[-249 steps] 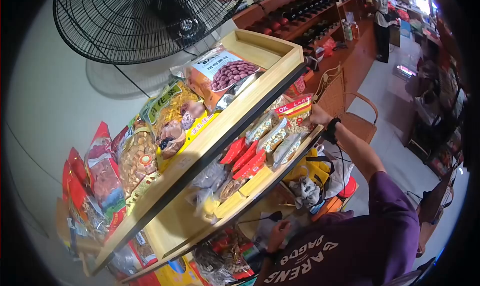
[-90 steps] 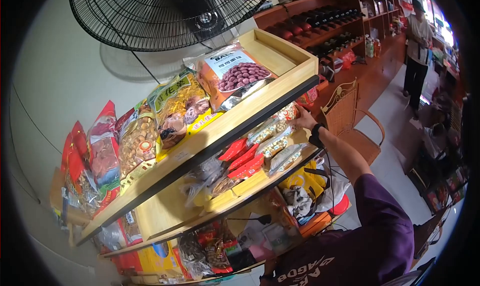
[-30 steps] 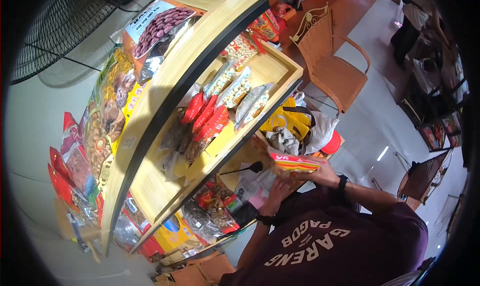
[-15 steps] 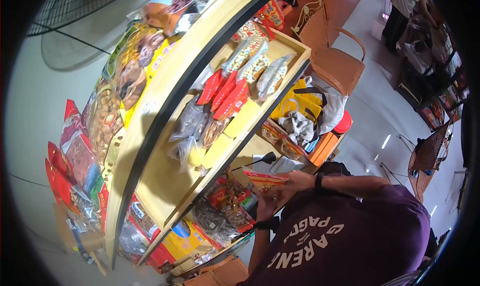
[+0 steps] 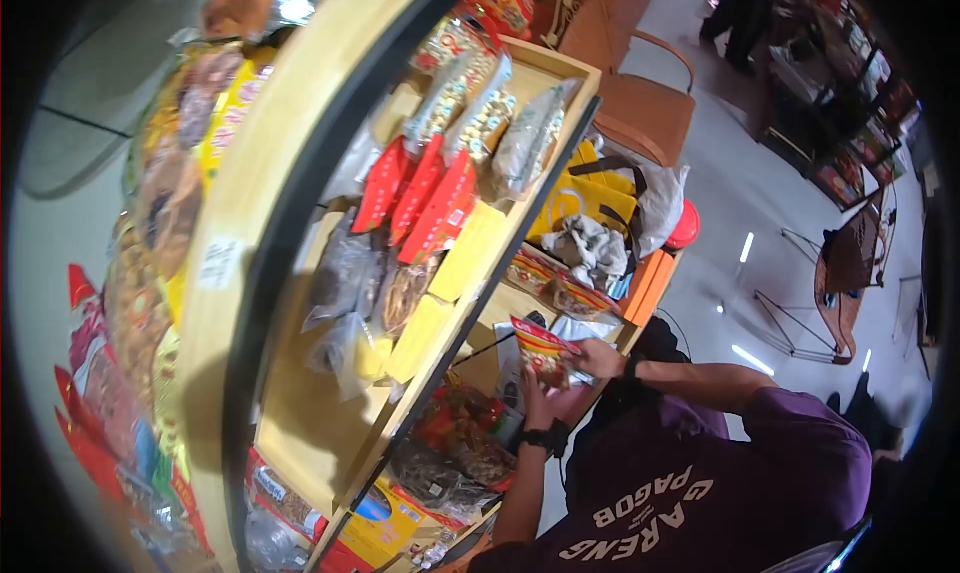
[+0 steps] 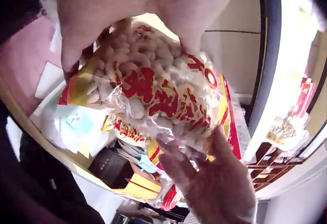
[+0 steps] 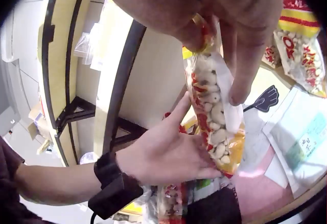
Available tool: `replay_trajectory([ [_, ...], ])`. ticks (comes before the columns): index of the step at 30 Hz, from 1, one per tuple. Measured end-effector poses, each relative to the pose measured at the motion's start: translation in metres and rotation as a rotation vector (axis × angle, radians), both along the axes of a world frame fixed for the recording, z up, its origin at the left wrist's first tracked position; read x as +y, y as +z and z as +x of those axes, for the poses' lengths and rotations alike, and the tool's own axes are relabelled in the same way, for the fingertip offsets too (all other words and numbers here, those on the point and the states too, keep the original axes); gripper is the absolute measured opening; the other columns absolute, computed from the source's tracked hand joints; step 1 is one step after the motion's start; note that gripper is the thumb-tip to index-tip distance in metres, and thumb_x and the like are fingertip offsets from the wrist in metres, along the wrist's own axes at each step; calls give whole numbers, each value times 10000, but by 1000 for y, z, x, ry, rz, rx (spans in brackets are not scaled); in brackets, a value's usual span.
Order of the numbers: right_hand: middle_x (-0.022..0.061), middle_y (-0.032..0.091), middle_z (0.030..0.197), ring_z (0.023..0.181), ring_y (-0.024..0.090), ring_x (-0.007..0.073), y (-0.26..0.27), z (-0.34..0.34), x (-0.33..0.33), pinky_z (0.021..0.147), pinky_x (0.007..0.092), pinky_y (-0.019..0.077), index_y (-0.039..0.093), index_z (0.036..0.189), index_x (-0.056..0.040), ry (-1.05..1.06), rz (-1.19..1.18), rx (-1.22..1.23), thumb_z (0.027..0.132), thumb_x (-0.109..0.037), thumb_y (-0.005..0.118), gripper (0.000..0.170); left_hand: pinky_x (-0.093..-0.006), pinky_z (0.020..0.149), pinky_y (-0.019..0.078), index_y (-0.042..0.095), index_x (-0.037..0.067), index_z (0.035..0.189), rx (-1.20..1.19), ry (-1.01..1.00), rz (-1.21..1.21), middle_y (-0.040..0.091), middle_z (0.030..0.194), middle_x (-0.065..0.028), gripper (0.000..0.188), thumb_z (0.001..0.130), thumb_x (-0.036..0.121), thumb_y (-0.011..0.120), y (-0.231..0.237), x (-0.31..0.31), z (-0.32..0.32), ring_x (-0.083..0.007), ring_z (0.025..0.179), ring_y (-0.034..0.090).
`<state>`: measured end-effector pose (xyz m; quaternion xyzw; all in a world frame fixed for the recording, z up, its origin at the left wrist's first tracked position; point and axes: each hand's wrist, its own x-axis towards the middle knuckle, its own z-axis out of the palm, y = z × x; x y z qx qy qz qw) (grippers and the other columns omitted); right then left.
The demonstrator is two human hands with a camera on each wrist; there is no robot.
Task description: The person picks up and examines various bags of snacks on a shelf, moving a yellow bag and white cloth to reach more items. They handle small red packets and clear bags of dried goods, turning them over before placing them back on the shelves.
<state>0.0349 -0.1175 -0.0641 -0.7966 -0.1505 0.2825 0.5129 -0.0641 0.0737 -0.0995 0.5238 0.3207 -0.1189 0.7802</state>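
Note:
A clear bag of pale nuts [image 5: 540, 345] with red and yellow print is held between both hands over the lower shelf. My left hand [image 5: 537, 401] grips its lower end, the thumb and fingers on either side in the left wrist view. My right hand [image 5: 600, 358] holds the other end; in the right wrist view its thumb and fingers pinch the bag's edge. Large red lettering on the bag [image 6: 153, 91] faces the left wrist camera. Seen from the right wrist, the bag [image 7: 217, 114] stands edge-on, with the left palm [image 7: 163, 152] beneath it.
On the upper tray, red-topped snack bags [image 5: 415, 198] stand beside yellow blocks [image 5: 468, 248]. Below lie several nut packets [image 5: 450, 443] and a black swatter-like tool [image 7: 265, 99]. A yellow bag [image 5: 590, 203] and an orange box [image 5: 652, 285] sit at the shelf end. A wicker chair [image 5: 640, 113] stands beyond.
The right hand has taken a bag from the upper tray's far end and brought it down to the lower shelf. The left hand has joined it on the bag, which now stands more upright.

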Motion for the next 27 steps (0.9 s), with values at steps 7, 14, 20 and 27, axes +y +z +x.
replay_trajectory([
  [7, 294, 676, 867, 840, 651, 487, -54, 62, 55, 774, 548, 538, 673, 960, 21, -118, -101, -171, 825, -154, 631, 225, -357, 853, 511, 292, 310, 1551, -38, 137, -97, 400, 1475, 21, 679, 986, 537, 593, -69, 36, 103, -164, 1147, 558],
  [14, 264, 675, 1112, 985, 648, 462, -83, 107, 68, 832, 517, 544, 600, 1345, -109, -206, -72, -150, 828, -83, 606, 518, -395, 915, 474, 310, 302, 1528, 151, 87, -174, 479, 1404, -7, 596, 1013, 446, 573, -82, 38, 174, -228, 1061, 587],
  [20, 258, 637, 1261, 1063, 646, 449, -94, 96, 59, 922, 487, 521, 507, 1443, -129, -250, -23, -172, 966, -335, 654, 540, -471, 999, 435, 139, 391, 1595, 167, 61, -101, 510, 1401, -57, 691, 1047, 224, 526, -58, 22, 168, -224, 1160, 590],
  [27, 198, 508, 1469, 1206, 635, 327, -70, 39, 9, 992, 388, 530, 422, 1480, -42, -251, 58, -136, 984, -262, 630, 581, -600, 1146, 282, 50, 318, 1622, 101, -86, 23, 328, 1613, -158, 810, 1021, 283, 593, -58, 41, 153, -411, 1423, 405],
])
